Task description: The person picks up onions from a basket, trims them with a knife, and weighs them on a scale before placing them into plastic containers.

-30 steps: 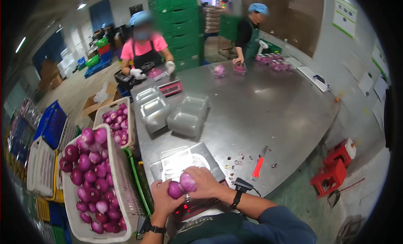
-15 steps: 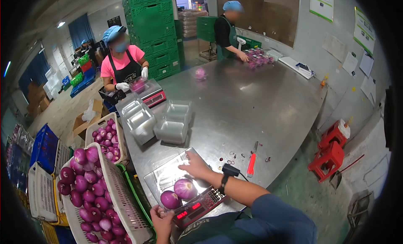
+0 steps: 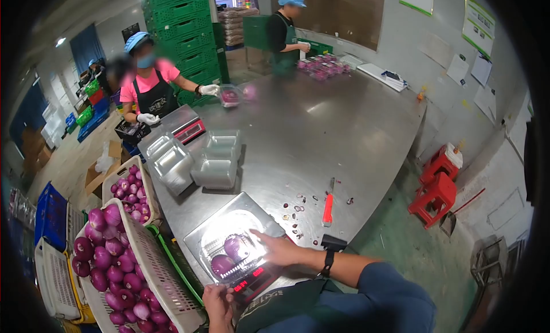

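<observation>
Two purple onions (image 3: pixel 223 265) lie in a clear plastic clamshell box (image 3: pixel 240 210) on the scale (image 3: pixel 197 241), seen through shiny plastic that covers them. My right hand (image 3: pixel 281 251) rests at the box's right side, fingers stretched out and touching the plastic. At the scale's near left corner is my left hand (image 3: pixel 217 301), its fingers curled; whether anything is in them is hidden. Red digits glow on the scale's display (image 3: pixel 247 279) between my hands.
A crate of onions (image 3: pixel 163 278) stands left of the table. Stacked clear boxes (image 3: pixel 216 164) sit beyond the scale. An orange-handled knife (image 3: pixel 327 210) lies right, near onion scraps. Across the table, one co-worker (image 3: pixel 154 92) holds a packed box; another (image 3: pixel 286 38) stands by packed boxes (image 3: pixel 323 67).
Clear plastic now covers the onions. My right hand has come down to the box's right side. The pink-shirted co-worker has moved a packed box from the far scale out over the table.
</observation>
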A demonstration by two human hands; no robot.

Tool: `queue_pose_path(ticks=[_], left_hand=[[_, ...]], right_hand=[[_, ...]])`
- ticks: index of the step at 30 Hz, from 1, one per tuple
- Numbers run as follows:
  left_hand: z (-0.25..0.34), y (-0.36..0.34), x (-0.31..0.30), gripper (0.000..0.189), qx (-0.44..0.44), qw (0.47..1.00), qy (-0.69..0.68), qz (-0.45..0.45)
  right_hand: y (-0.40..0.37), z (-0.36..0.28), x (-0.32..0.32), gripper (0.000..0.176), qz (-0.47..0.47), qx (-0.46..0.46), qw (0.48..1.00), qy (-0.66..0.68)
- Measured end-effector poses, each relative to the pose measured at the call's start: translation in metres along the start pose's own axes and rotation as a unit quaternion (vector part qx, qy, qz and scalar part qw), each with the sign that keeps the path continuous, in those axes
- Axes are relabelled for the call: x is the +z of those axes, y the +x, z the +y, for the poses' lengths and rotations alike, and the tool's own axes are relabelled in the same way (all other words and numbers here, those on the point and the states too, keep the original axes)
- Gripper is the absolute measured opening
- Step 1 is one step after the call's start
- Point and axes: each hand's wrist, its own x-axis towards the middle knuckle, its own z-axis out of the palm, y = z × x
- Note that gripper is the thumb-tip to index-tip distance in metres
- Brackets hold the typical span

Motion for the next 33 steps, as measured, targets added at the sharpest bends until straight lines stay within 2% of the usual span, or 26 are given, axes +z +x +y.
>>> queue_pose_path(ticks=[2, 3, 5, 6, 8, 10, 12, 13, 15, 16, 17, 18, 19, 20, 21, 23, 24, 26, 28, 29, 31, 33], left_hand=[[-0.002, 0.004, -0.003, 0.014, 0.002, 1.000, 0.010, -0.009], [-0.001, 0.006, -0.003, 0.014, 0.006, 1.000, 0.017, -0.016], [-0.001, 0.009, 0.003, 0.016, 0.005, 1.000, 0.008, -0.018], [0.000, 0.008, 0.009, 0.019, 0.003, 1.000, -0.004, -0.018], [-0.001, 0.007, 0.025, 0.024, 0.023, 1.000, -0.006, -0.009], [-0.001, 0.009, 0.042, 0.039, 0.033, 0.999, 0.003, -0.009], [-0.003, 0.014, 0.055, 0.042, 0.020, 0.999, 0.015, -0.022], [-0.005, 0.017, 0.062, 0.045, 0.006, 0.999, 0.027, -0.035], [-0.009, 0.025, 0.076, 0.045, -0.003, 0.998, 0.053, -0.039], [-0.012, 0.030, 0.084, 0.045, -0.010, 0.996, 0.075, -0.044], [-0.014, 0.034, 0.092, 0.045, -0.004, 0.997, 0.066, -0.032], [-0.017, 0.037, 0.103, 0.045, -0.010, 0.995, 0.088, -0.050], [-0.020, 0.040, 0.114, 0.046, -0.015, 0.992, 0.110, -0.068], [-0.024, 0.042, 0.124, 0.048, -0.017, 0.994, 0.085, -0.070], [-0.027, 0.045, 0.130, 0.049, -0.017, 0.993, 0.080, -0.086], [-0.026, 0.041, 0.148, 0.051, -0.023, 0.992, 0.096, -0.073], [-0.028, 0.042, 0.152, 0.051, -0.017, 0.994, 0.086, -0.058], [-0.031, 0.045, 0.161, 0.051, -0.010, 0.982, 0.162, -0.095], [-0.024, 0.038, 0.173, 0.049, -0.003, 0.981, 0.176, -0.083], [-0.020, 0.036, 0.175, 0.048, 0.001, 0.976, 0.200, -0.085], [-0.013, 0.035, 0.159, 0.043, 0.012, 0.977, 0.202, -0.065], [0.007, 0.018, 0.141, 0.039, 0.069, 0.968, 0.239, -0.024]], right_hand=[[-0.002, -0.007, 0.007, 0.072, 0.059, 0.176, 0.969, 0.161], [-0.003, 0.002, 0.011, 0.072, 0.061, 0.176, 0.969, 0.164], [-0.005, 0.025, 0.016, 0.054, 0.066, 0.145, 0.956, 0.246], [-0.009, 0.011, 0.005, 0.048, 0.061, 0.155, 0.956, 0.240], [-0.011, 0.019, -0.005, 0.054, 0.038, 0.160, 0.952, 0.257], [-0.014, 0.028, -0.020, 0.060, 0.015, 0.162, 0.948, 0.272], [-0.018, 0.037, -0.039, 0.079, 0.014, 0.141, 0.965, 0.219], [-0.019, 0.043, -0.046, 0.079, 0.013, 0.141, 0.965, 0.220], [-0.018, 0.055, -0.059, 0.102, 0.072, 0.183, 0.955, 0.221], [-0.020, 0.046, -0.077, 0.108, 0.030, 0.212, 0.945, 0.249], [-0.016, 0.068, -0.073, 0.108, 0.015, 0.208, 0.947, 0.244], [-0.008, 0.101, -0.059, 0.108, 0.073, 0.205, 0.946, 0.242], [0.000, 0.102, -0.062, 0.109, 0.128, 0.200, 0.942, 0.239], [-0.003, 0.103, -0.069, 0.102, 0.134, 0.219, 0.924, 0.284], [-0.006, 0.098, -0.081, 0.102, 0.112, 0.212, 0.931, 0.276], [-0.012, 0.101, -0.098, 0.091, 0.055, 0.251, 0.868, 0.424], [-0.009, 0.118, -0.091, 0.076, 0.105, 0.212, 0.872, 0.429], [-0.006, 0.123, -0.101, 0.071, 0.100, 0.204, 0.874, 0.428], [-0.001, 0.145, -0.105, 0.058, 0.140, 0.159, 0.876, 0.434], [-0.003, 0.163, -0.114, 0.058, 0.124, 0.158, 0.879, 0.432], [-0.002, 0.186, -0.146, 0.058, 0.088, 0.245, 0.791, 0.554], [0.010, 0.197, -0.176, 0.060, 0.200, 0.302, 0.782, 0.507]])
